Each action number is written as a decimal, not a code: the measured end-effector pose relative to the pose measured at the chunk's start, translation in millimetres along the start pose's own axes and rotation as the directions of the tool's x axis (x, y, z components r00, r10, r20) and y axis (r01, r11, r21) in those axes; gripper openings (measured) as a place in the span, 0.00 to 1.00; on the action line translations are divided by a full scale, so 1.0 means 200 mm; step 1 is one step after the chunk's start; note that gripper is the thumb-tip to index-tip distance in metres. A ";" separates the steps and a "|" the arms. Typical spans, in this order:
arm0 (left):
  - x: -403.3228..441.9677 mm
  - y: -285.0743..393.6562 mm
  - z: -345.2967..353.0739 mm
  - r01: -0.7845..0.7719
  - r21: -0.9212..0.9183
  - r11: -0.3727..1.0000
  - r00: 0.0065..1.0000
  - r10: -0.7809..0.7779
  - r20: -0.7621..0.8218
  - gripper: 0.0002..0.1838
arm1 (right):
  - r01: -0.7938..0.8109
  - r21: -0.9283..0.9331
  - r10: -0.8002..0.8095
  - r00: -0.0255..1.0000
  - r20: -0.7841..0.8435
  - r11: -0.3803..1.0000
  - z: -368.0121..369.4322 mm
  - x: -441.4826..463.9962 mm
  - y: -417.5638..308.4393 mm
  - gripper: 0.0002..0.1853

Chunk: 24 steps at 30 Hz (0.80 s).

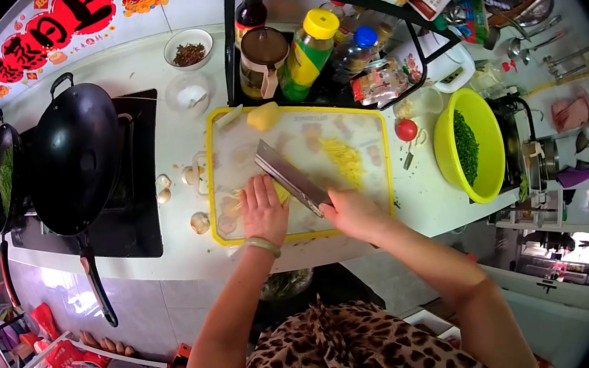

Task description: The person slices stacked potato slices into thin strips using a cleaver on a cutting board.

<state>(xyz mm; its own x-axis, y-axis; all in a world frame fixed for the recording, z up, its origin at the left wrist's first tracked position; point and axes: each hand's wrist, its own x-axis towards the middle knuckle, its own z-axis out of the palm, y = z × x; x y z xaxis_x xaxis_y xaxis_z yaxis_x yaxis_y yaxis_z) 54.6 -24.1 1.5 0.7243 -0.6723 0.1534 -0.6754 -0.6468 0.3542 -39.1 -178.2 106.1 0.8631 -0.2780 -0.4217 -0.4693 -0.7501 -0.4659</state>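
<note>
A cleaver (289,174) is in my right hand (352,213), its fingers closed round the handle. The blade slants up and left across a cutting board with a yellow rim (386,149). My left hand (262,207) lies flat, fingers stretched out, on pale yellow pieces that look like potato; the palm hides most of them. The blade is close beside its fingertips, against the yellow pieces (281,192). To the right of the blade sits a pile of thin potato strips (344,162). A peeled potato (263,117) rests at the board's back edge.
Left are a black wok (75,157) and a pan (3,177) on the stove. A black rack (230,58) with bottles stands behind the board. To the right are a tomato (406,130) and a lime-green bowl (492,150) of chopped greens. Garlic (199,222) lies left.
</note>
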 end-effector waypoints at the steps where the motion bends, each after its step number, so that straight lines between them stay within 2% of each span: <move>1: 0.00 0.00 0.00 -0.012 0.021 1.000 1.000 0.012 0.006 0.40 | -0.010 -0.018 0.010 1.000 0.009 1.000 0.00 0.02 0.00 0.14; 5: 0.00 -0.01 0.02 -0.010 0.032 0.999 1.000 0.009 0.028 0.39 | -0.069 -0.033 0.071 0.994 0.080 0.997 0.05 0.12 -0.04 0.17; 7: -0.01 -0.01 0.04 -0.030 0.032 0.999 0.999 0.030 0.018 0.38 | -0.006 -0.090 -0.004 0.993 -0.116 0.996 0.19 0.21 -0.06 0.18; 8: -0.01 -0.02 0.04 -0.026 0.031 0.999 0.999 0.025 0.022 0.38 | -0.006 -0.090 -0.004 0.994 -0.110 0.996 0.24 0.25 -0.08 0.18; 10: 0.00 0.00 0.02 -0.013 0.022 1.000 1.000 0.013 0.018 0.38 | -0.062 -0.021 0.055 0.969 -0.240 0.998 0.28 0.31 -0.12 0.15; 12: 0.01 0.01 0.01 -0.006 -0.016 1.000 1.000 0.006 -0.019 0.38 | -0.018 -0.001 0.017 0.951 -0.308 1.000 0.25 0.32 -0.08 0.15; 18: -0.01 0.01 0.00 0.011 -0.098 0.995 0.996 -0.019 -0.084 0.38 | 0.013 0.058 -0.002 0.982 -0.188 0.998 0.00 0.14 -0.07 0.16; 20: 0.01 0.01 0.00 0.007 -0.112 0.994 0.995 -0.018 -0.096 0.38 | 0.036 0.009 -0.035 0.994 -0.104 0.999 -0.02 0.08 -0.04 0.16; 24: 0.00 0.00 -0.01 0.011 -0.140 0.990 0.996 -0.023 -0.084 0.38 | 0.001 -0.005 -0.001 1.000 -0.023 1.000 -0.01 0.04 -0.04 0.16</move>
<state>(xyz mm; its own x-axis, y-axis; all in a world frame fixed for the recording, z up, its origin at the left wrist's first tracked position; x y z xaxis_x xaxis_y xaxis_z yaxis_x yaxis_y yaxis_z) 55.3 -23.8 2.7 0.7488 -0.6244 0.2222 -0.6412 -0.5978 0.4812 -29.3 -176.0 107.9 0.8675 -0.2910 -0.4034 -0.4676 -0.7535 -0.4620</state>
